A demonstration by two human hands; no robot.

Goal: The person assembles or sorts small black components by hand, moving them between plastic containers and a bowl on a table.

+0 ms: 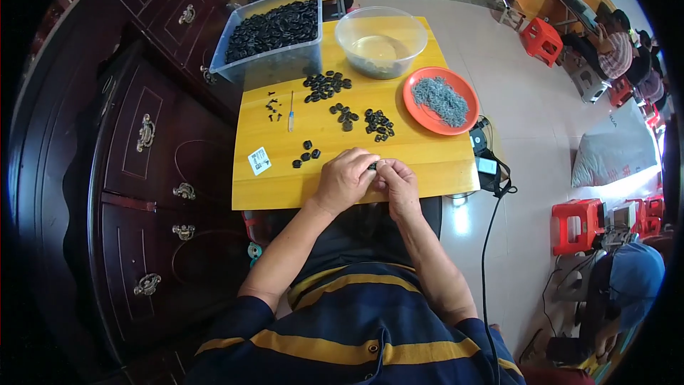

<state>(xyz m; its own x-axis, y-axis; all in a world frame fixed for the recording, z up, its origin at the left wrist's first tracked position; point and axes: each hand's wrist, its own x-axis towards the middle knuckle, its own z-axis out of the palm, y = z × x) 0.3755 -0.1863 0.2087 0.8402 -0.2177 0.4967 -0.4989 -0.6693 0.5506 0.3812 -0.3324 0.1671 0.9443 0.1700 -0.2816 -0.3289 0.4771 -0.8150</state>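
Near the front edge of the yellow table, my left hand and my right hand meet, fingers closed. Pinched between their fingertips is a small black part, mostly covered by the fingers. Just beyond lies a group of small black oval parts, some with a hole. Two more groups of black parts, a middle one and a larger one, lie farther back. Several black pieces rest left of my left hand.
A blue-handled screwdriver, tiny black bits and a white label lie at left. Behind are a tub of black parts and a clear bowl. A red plate holds grey screw-like pieces. A cable hangs right.
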